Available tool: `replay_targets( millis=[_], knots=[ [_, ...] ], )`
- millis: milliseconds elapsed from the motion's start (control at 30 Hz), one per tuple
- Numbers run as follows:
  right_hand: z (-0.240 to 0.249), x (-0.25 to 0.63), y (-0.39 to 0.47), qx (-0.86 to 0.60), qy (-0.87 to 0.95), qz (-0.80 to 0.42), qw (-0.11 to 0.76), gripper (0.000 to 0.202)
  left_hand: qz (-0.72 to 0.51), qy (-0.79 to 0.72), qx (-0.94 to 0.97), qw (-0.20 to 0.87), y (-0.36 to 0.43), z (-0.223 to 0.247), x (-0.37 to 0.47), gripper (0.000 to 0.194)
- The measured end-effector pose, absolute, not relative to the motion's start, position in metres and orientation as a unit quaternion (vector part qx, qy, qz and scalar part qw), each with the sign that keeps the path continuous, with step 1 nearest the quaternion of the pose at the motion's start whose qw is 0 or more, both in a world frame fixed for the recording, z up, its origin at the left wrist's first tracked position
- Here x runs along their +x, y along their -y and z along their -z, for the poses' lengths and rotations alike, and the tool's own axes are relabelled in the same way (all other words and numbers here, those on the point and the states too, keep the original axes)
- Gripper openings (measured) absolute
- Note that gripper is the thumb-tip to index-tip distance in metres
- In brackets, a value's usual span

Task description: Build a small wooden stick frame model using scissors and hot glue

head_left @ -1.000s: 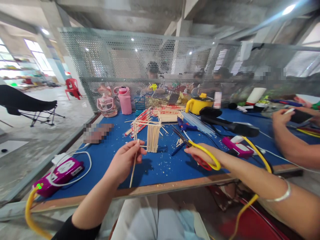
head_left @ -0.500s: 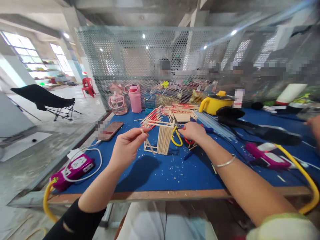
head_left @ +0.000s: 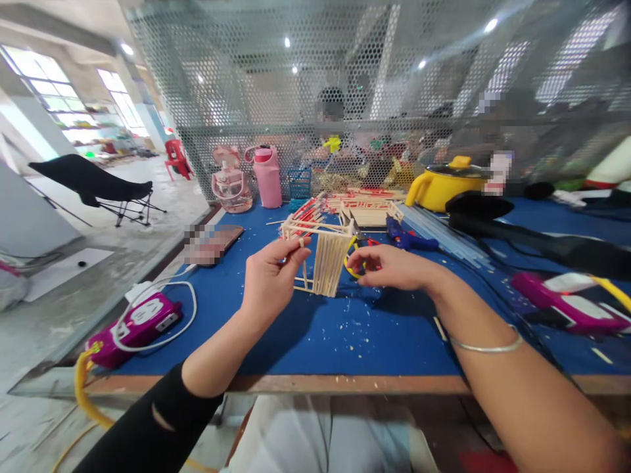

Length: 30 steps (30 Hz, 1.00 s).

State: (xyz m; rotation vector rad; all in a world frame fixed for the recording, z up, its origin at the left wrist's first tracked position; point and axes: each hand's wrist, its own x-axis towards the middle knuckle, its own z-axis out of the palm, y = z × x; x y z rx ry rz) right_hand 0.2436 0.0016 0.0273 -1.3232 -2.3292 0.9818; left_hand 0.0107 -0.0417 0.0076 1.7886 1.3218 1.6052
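My left hand (head_left: 270, 274) is closed in a pinch on a thin wooden stick (head_left: 302, 244), at the left side of a small frame of sticks. This stick frame (head_left: 329, 266) stands on the blue tabletop, one side filled with upright sticks and the other sides mostly bare. My right hand (head_left: 389, 266) hovers to the right of the frame, fingers curled but apart, with nothing visible in them. Just beyond its fingertips lie pliers (head_left: 355, 228) with yellow and red handles, partly hidden by the hand. A blue glue gun (head_left: 408, 236) rests farther back.
Red-tipped sticks (head_left: 308, 213) and a flat stick frame (head_left: 369, 213) lie behind. Clear glue sticks (head_left: 441, 233), a yellow pot (head_left: 446, 187), a pink bottle (head_left: 267, 177), a phone (head_left: 221, 244) and purple power strips (head_left: 135, 328) surround the area. A perforated screen (head_left: 256, 79) stands behind.
My right hand has drawn back from beside the glue gun and its fingers have loosened, so the gun shows more. My left hand still pinches the stick. The view has shifted slightly.
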Motion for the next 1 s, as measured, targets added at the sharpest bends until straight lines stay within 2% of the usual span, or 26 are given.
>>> replay_targets(
  millis=[100, 367, 600, 733, 1000],
  knots=[
    [-0.025, 0.232, 0.004, -0.435, 0.827, -0.326, 0.142, 0.040, -0.575, -0.470, 0.643, 0.189, 0.038, -0.009, 0.013, 0.024],
    [-0.011, 0.202, 0.009, -0.434, 0.801, -0.335, 0.242, 0.026, -0.500, -0.498, 0.690, 0.164, 0.034, -0.008, 0.010, 0.026],
    [-0.002, 0.204, -0.002, -0.365, 0.760, -0.413, 0.344, 0.038, -0.450, -0.490, 0.728, 0.166, 0.028, -0.006, 0.027, 0.028],
    [0.001, 0.204, -0.003, -0.352, 0.744, -0.451, 0.346, 0.040, -0.455, -0.486, 0.726, 0.173, 0.021, -0.003, 0.033, 0.028],
    [0.001, 0.207, -0.003, -0.392, 0.795, -0.343, 0.311, 0.031, -0.421, -0.480, 0.744, 0.196, 0.023, 0.011, 0.029, 0.026]
  ],
)
